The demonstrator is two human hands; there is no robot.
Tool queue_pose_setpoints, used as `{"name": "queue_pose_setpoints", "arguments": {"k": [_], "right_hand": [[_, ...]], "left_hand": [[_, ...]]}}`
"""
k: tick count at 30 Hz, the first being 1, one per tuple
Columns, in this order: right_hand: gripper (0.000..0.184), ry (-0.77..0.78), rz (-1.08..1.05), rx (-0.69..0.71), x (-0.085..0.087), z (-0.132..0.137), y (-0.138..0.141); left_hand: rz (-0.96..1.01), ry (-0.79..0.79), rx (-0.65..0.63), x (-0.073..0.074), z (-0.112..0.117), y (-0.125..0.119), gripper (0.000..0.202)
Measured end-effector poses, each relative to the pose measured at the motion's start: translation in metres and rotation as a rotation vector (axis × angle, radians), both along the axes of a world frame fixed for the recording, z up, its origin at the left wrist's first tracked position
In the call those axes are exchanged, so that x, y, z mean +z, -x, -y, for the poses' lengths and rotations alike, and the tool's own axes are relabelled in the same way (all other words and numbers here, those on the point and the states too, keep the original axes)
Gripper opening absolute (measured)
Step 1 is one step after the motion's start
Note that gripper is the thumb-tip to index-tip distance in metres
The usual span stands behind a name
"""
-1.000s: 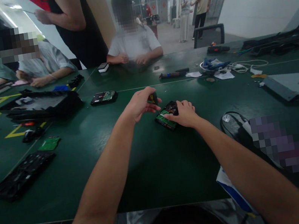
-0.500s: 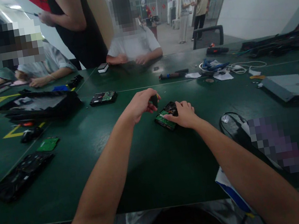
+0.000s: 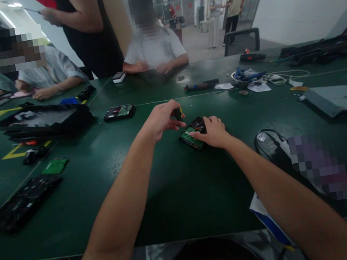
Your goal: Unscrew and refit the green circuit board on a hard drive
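Near the middle of the green table lies a hard drive (image 3: 192,138) with a green circuit board and dark parts facing up. My right hand (image 3: 214,133) rests over its right side, thumb across the board and fingers around the far edge, holding it down. Just left of and above the drive, my left hand (image 3: 167,120) is closed around a black-and-yellow handle, which looks like a screwdriver (image 3: 178,113). Its top sits under my curled fingers, and its shaft and tip cannot be made out.
A second drive (image 3: 119,112) lies farther back. To the left are a black tray (image 3: 45,120), a green circuit board (image 3: 55,166) and a long black part (image 3: 24,203). A grey metal box (image 3: 343,99) and a cable (image 3: 260,151) are on the right. Several people are around.
My left hand has turned slightly at the screwdriver handle; its lower fingers have straightened a little and the yellow part has shifted. My right hand and the drive stay in place.
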State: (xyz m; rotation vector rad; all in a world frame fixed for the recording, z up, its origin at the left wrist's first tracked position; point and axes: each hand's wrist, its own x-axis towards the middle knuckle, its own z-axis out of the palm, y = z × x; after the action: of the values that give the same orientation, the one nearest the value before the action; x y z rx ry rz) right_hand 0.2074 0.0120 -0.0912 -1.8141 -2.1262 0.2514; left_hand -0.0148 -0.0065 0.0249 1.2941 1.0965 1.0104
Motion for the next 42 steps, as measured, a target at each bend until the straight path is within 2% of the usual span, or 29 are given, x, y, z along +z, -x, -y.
{"name": "queue_pose_setpoints", "arguments": {"k": [4,7,13,16,26,32,42], "right_hand": [[0.117,-0.016,-0.006,0.036,-0.0018,-0.0025,-0.0005],[0.116,-0.025,0.002,0.06,-0.002,-0.0029,-0.0006],[0.118,-0.064,0.009,0.079,-0.0024,-0.0024,-0.001],[0.119,-0.049,0.005,0.074,-0.0031,-0.0032,-0.0014],[0.118,-0.044,-0.013,0.079,-0.0033,-0.0026,-0.0022],[0.115,-0.032,-0.003,0.068,-0.0008,-0.0017,-0.0012],[0.115,-0.053,0.007,0.071,-0.0009,-0.0006,-0.001]], "left_hand": [[-0.009,-0.032,0.054,-0.0017,-0.0031,0.001,0.029],[-0.03,-0.044,0.042,-0.0009,-0.0022,0.0004,0.03],[0.098,0.092,-0.043,-0.0008,-0.001,-0.0019,0.029],[0.138,0.124,-0.041,-0.0018,-0.0028,-0.0001,0.028],[0.118,0.122,-0.014,-0.0021,-0.0017,0.0004,0.028],[0.033,0.061,0.008,-0.0016,-0.0043,0.0033,0.03],[0.058,0.066,0.008,0.0025,-0.0014,0.002,0.024]]}}
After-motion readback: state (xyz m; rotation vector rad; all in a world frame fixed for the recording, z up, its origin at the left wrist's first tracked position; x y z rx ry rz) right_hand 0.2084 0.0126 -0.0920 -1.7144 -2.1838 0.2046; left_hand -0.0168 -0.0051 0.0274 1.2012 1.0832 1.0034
